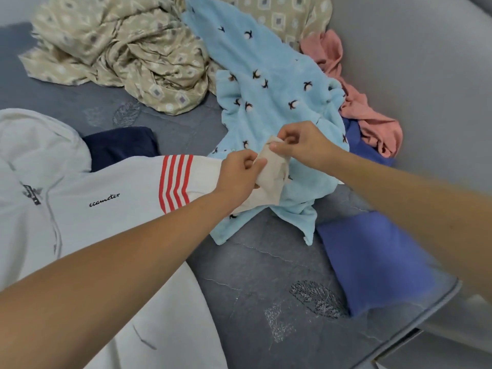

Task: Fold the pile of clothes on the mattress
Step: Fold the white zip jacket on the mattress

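Left hand (237, 173): pinches the lower edge of the beige cuff (274, 169).
Right hand (300, 145): pinches the cuff's upper edge.
Under the hands: light blue fleece (269, 97).
Left of them: white hoodie (111, 193) on the grey mattress (253, 275).

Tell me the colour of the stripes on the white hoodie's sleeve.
Red stripes on the white hoodie, clearest in the head view.
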Motion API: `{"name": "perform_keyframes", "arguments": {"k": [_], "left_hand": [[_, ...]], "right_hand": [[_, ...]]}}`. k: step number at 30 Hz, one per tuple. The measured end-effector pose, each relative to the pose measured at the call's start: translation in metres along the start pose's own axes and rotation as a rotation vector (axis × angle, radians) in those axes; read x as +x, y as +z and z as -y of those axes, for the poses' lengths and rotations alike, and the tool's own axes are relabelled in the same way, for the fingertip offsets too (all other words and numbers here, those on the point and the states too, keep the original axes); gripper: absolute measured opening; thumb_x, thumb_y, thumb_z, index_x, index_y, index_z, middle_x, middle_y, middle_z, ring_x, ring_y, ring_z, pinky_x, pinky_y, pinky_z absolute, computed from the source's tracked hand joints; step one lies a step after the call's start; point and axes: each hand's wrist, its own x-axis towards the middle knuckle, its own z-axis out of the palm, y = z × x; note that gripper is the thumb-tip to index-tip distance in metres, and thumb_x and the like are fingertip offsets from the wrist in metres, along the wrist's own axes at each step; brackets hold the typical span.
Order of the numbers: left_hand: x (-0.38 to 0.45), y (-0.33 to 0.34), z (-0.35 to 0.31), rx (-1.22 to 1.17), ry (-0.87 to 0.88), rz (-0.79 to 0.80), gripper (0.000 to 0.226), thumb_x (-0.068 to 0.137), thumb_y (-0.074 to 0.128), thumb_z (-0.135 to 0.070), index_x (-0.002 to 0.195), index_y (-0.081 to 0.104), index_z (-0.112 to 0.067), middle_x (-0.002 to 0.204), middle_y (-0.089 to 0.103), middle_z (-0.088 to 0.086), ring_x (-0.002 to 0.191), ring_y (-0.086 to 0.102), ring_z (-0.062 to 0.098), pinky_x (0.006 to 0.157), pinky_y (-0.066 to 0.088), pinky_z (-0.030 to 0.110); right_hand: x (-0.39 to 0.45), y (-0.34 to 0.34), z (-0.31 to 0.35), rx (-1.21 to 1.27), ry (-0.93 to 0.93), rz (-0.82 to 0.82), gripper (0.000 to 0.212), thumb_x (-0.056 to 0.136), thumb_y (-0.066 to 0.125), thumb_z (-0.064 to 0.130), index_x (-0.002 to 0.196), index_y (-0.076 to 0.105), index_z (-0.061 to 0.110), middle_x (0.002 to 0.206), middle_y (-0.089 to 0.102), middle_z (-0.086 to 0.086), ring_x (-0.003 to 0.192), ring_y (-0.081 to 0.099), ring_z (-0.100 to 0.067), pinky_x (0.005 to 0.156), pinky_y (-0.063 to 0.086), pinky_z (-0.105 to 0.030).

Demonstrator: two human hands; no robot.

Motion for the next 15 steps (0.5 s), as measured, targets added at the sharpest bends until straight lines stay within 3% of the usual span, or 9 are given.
{"name": "perform_keyframes", "arguments": {"k": [2, 5, 8, 9, 12, 15], "left_hand": [[-0.005, -0.024, 0.007, 0.031, 0.042, -0.070, 0.023, 0.100, 0.063, -0.025, 0.091, 0.067, -0.005, 0.080, 0.066, 0.022, 0.080, 0.067, 0.039, 0.068, 0.062, 0.055], [-0.021, -0.072, 0.015, 0.016, 0.075, -0.170, 0.023, 0.101, 0.059, -0.028, 0.090, 0.063, -0.007, 0.081, 0.067, 0.020, 0.077, 0.067, 0.037, 0.063, 0.061, 0.054], [-0.046, -0.132, 0.028, 0.063, 0.075, -0.327, 0.018, 0.104, 0.057, -0.024, 0.091, 0.062, -0.012, 0.077, 0.066, 0.007, 0.070, 0.062, 0.014, 0.062, 0.057, 0.035], [-0.056, -0.153, 0.035, 0.082, 0.068, -0.381, 0.017, 0.104, 0.056, -0.025, 0.092, 0.062, -0.015, 0.078, 0.066, 0.004, 0.070, 0.060, 0.012, 0.064, 0.056, 0.035], [-0.092, -0.217, 0.058, 0.017, 0.023, -0.494, 0.015, 0.106, 0.052, -0.026, 0.095, 0.058, -0.018, 0.088, 0.066, 0.006, 0.084, 0.066, 0.023, 0.064, 0.062, 0.051], [-0.136, -0.278, 0.082, -0.076, -0.019, -0.608, 0.016, 0.108, 0.048, -0.018, 0.097, 0.054, -0.007, 0.093, 0.063, 0.017, 0.081, 0.063, 0.022, 0.057, 0.063, 0.045]], "right_hand": [[0.009, 0.013, 0.021, 0.011, -0.015, 0.084, 0.030, 0.095, 0.076, 0.026, 0.073, 0.064, 0.010, 0.061, 0.043, -0.001, 0.059, 0.037, -0.012, 0.058, 0.033, -0.021], [0.026, 0.043, 0.055, -0.042, -0.039, 0.235, 0.033, 0.098, 0.072, 0.031, 0.079, 0.070, 0.005, 0.071, 0.050, -0.007, 0.067, 0.043, -0.013, 0.062, 0.033, -0.022], [0.042, 0.089, 0.096, -0.081, -0.066, 0.331, 0.036, 0.100, 0.069, 0.029, 0.075, 0.065, 0.004, 0.066, 0.049, 0.001, 0.060, 0.043, -0.003, 0.059, 0.033, -0.015], [0.047, 0.109, 0.112, -0.094, -0.102, 0.353, 0.037, 0.101, 0.068, 0.029, 0.072, 0.062, 0.007, 0.063, 0.046, 0.004, 0.056, 0.040, -0.001, 0.056, 0.032, -0.014], [0.060, 0.175, 0.156, -0.197, -0.189, 0.474, 0.045, 0.099, 0.069, 0.039, 0.067, 0.056, 0.010, 0.064, 0.042, 0.002, 0.059, 0.038, -0.007, 0.058, 0.031, -0.022], [0.068, 0.236, 0.187, -0.349, -0.222, 0.619, 0.051, 0.099, 0.069, 0.040, 0.070, 0.055, 0.000, 0.066, 0.041, -0.004, 0.062, 0.038, -0.014, 0.064, 0.032, -0.034]]}}
